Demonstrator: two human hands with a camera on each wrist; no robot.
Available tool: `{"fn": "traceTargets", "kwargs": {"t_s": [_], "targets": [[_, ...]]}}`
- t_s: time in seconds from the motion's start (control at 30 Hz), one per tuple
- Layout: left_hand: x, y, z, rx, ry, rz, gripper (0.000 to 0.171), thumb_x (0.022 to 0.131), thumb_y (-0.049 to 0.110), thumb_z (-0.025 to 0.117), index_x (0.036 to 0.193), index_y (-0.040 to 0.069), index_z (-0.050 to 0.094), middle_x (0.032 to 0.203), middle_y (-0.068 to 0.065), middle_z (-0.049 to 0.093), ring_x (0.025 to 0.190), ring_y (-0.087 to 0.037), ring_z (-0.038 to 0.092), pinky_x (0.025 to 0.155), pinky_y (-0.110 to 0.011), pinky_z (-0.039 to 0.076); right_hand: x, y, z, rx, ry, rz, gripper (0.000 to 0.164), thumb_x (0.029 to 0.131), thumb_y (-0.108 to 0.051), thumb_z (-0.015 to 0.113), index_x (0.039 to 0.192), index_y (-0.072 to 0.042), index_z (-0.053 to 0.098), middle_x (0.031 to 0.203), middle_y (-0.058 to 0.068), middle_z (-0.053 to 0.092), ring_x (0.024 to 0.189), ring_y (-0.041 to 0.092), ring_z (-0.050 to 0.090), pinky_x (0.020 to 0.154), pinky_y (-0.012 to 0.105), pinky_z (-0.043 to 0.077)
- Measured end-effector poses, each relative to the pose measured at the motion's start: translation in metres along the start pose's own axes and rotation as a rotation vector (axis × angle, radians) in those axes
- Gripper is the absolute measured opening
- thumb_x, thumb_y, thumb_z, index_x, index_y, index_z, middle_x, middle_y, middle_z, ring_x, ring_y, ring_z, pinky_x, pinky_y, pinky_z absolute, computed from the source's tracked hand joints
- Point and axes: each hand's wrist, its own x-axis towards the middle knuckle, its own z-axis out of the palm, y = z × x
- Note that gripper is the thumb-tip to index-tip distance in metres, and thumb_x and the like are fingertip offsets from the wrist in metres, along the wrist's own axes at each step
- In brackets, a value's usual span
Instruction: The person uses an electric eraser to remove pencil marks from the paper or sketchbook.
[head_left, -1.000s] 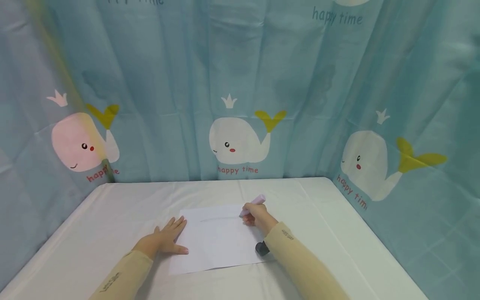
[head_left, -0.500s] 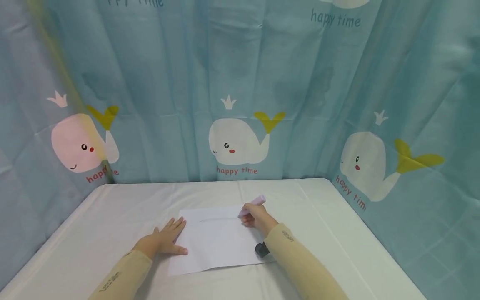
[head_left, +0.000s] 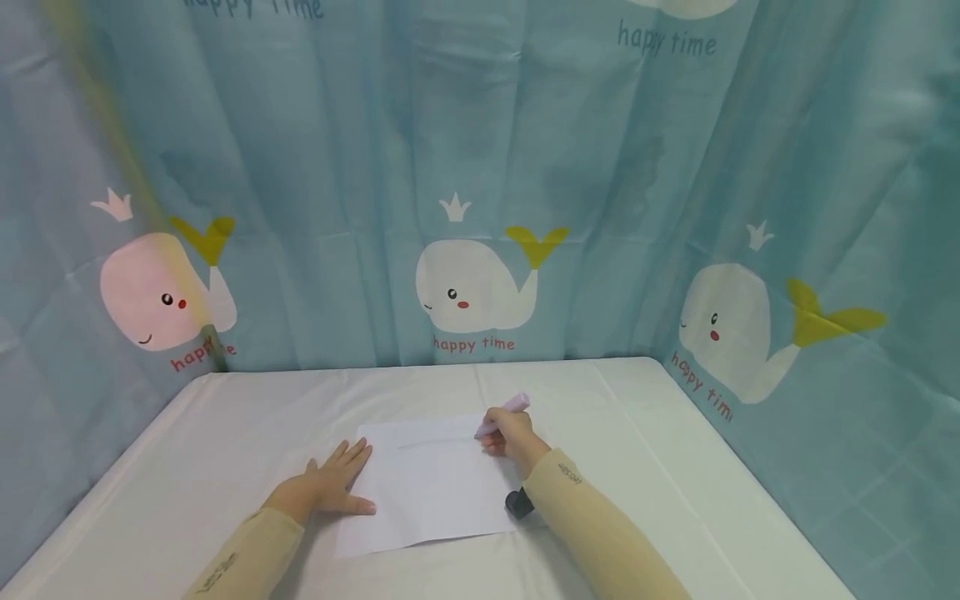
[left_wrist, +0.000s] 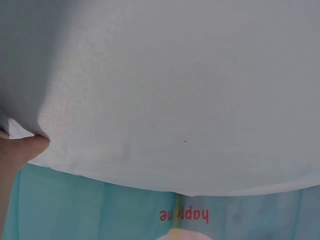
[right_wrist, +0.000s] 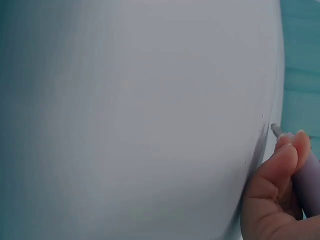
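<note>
A white sheet of paper (head_left: 431,500) lies on the white-covered table, with a faint thin line (head_left: 431,443) across its upper part. My left hand (head_left: 326,486) rests on the paper's left edge with its fingers spread. At the upper right of the sheet, my right hand (head_left: 512,435) pinches a pale purple marker (head_left: 518,402). The marker slants, its tip down at the right end of the line. In the right wrist view, thumb and fingers curl round the marker (right_wrist: 306,187) close behind its grey tip. Only part of the left hand (left_wrist: 22,150) shows in the left wrist view.
A small black object (head_left: 517,504) shows beside the right sleeve (head_left: 592,525), over the paper's lower right. The white tablecloth (head_left: 660,467) stretches around the sheet. A blue curtain (head_left: 330,283) printed with whales hangs behind the table and along both sides.
The head view has tilted slightly, so the scene sits a little lower. The marker tip has shifted slightly left; the left hand keeps its place on the paper.
</note>
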Motion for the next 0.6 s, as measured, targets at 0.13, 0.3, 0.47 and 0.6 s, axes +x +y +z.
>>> {"fn": "traceTargets", "kwargs": {"t_s": [0.13,0.3,0.47,0.6], "targets": [[0.0005,0.0006,0.0003,0.006,-0.008,0.001,0.109,0.072,0.056,0.077,0.148,-0.006,0.029,0.155,-0.028,0.018,0.142,-0.051,0.008,0.099,-0.079,0.005,0.0015,-0.0002,0.0004,-0.016,0.006,-0.009,0.021,0.08,-0.004,0.061,0.096,0.008,0.056,0.062,0.011,0.06,0.043,0.009,0.052,0.043,0.018,0.046],[-0.0005,0.0045,-0.0049,-0.013,-0.012,0.006,0.107,0.073,0.051,0.08,0.147,-0.008,0.029,0.155,-0.029,0.018,0.141,-0.052,0.008,0.099,-0.08,0.005,0.0046,-0.0003,0.0016,-0.064,-0.027,-0.016,0.023,0.081,-0.005,0.062,0.099,0.007,0.055,0.065,0.01,0.062,0.043,0.008,0.051,0.045,0.018,0.047],[0.0014,0.0054,-0.0069,-0.01,-0.026,-0.007,0.107,0.071,0.05,0.081,0.145,-0.009,0.031,0.153,-0.032,0.019,0.14,-0.055,0.008,0.098,-0.08,0.008,0.0051,-0.0008,0.0024,-0.087,-0.035,0.01,0.021,0.082,-0.006,0.063,0.098,0.006,0.056,0.062,0.008,0.06,0.043,0.008,0.051,0.044,0.018,0.047],[0.0036,0.0038,-0.0065,-0.048,-0.023,-0.025,0.108,0.075,0.056,0.076,0.146,-0.009,0.029,0.153,-0.032,0.019,0.14,-0.055,0.008,0.099,-0.079,0.008,0.0049,-0.0021,0.0029,-0.1,-0.034,0.017,0.02,0.082,-0.006,0.063,0.096,0.005,0.057,0.063,0.009,0.061,0.043,0.008,0.051,0.043,0.018,0.046]]}}
